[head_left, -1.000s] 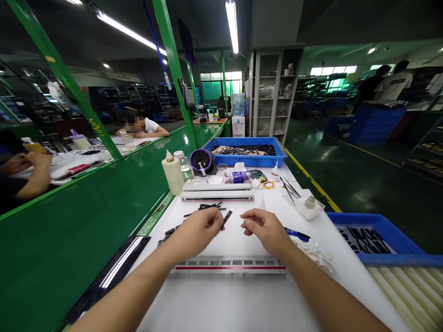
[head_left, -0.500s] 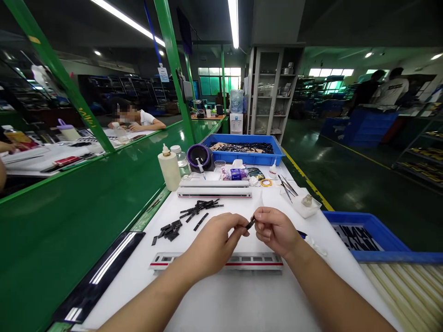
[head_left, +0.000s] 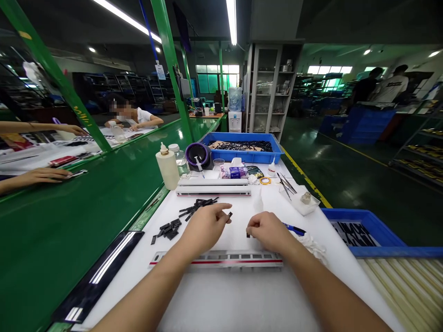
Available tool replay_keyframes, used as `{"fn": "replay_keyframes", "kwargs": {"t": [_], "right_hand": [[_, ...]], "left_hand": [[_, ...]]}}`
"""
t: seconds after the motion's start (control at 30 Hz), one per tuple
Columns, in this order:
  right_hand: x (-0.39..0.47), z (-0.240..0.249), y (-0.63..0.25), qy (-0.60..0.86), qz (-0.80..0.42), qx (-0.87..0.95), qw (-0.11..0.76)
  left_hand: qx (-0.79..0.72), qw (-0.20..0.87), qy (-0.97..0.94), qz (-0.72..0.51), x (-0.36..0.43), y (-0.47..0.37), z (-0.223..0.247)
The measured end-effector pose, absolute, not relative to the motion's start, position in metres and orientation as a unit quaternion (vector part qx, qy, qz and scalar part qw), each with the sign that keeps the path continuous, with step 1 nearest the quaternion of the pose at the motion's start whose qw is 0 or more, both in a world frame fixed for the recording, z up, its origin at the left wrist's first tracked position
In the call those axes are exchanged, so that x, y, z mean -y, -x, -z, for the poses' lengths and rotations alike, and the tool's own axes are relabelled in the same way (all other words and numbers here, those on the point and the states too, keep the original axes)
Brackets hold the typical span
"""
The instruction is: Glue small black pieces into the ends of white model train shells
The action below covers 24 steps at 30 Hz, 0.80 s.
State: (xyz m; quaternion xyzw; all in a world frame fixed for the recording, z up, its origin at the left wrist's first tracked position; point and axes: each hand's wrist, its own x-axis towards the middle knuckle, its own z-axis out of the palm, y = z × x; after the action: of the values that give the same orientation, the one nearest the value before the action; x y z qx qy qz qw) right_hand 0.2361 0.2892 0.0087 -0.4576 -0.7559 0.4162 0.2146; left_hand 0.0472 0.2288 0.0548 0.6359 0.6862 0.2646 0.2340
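My left hand (head_left: 207,228) pinches a small black strip (head_left: 230,215) between thumb and fingers, the index finger stretched out above it. To its right, my right hand (head_left: 268,231) holds another small black piece (head_left: 248,234) at its fingertips, just over the white table (head_left: 238,295). In front of my wrists lies a white model train car shell (head_left: 235,263) with a red stripe and window openings, partly hidden by my left forearm. Loose black strips (head_left: 169,229) lie in heaps left of my left hand.
Two more train shells (head_left: 214,191) lie farther back. Behind them stand a cream bottle (head_left: 167,168), a tissue pack (head_left: 235,172) and a blue bin (head_left: 242,158) of black parts. At right are a blue pen (head_left: 294,228), tweezers (head_left: 289,184) and a white tray (head_left: 304,206). A co-worker's hand (head_left: 44,175) rests at left.
My hands were together on one dark strip; now they are apart, each with a small black piece. My right hand has lowered slightly. A co-worker's arms have reached in at left.
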Motion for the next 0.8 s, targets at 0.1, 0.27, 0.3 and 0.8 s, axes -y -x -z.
{"fn": "replay_keyframes", "kwargs": {"t": [0.1,0.27,0.3,0.8], "right_hand": [[-0.292,-0.003,-0.236,0.482,-0.343,0.783,0.194],[-0.289,-0.013,-0.237,0.397,-0.511,0.693,0.316],[-0.287,-0.016,-0.237,0.349,-0.575,0.656,0.343],[-0.278,-0.020,-0.234,0.259,-0.685,0.489,0.474]], "left_hand": [[-0.591,0.426,-0.560,-0.394,-0.227,-0.043,-0.059],[-0.483,0.526,-0.454,-0.533,-0.227,-0.055,-0.067],[-0.484,0.514,-0.457,-0.541,-0.227,-0.058,-0.068],[-0.542,0.406,-0.451,-0.581,-0.232,-0.076,-0.059]]}}
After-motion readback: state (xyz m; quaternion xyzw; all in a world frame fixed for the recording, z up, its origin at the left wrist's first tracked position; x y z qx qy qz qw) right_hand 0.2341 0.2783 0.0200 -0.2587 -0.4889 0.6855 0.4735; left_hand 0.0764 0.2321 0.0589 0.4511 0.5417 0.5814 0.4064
